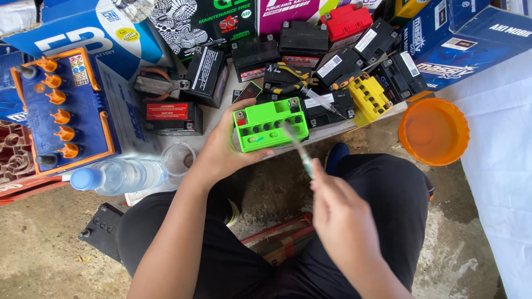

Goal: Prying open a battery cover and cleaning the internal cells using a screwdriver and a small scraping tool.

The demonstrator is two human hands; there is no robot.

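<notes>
My left hand (224, 147) grips a small bright green battery (270, 124) by its left end, its top with a row of round filler holes facing up. My right hand (339, 213) holds a thin clear syringe (299, 148), blurred, whose tip points at the holes near the battery's right side. Both hands are above my knees in black trousers.
Several small black batteries (302, 41), a red one (346, 22) and a yellow one (368, 98) lie behind, with pliers (293, 77) on them. A large blue battery with orange caps (64, 111), a plastic water bottle (119, 176), a clear cup (178, 159) and an orange bowl (433, 132) stand around.
</notes>
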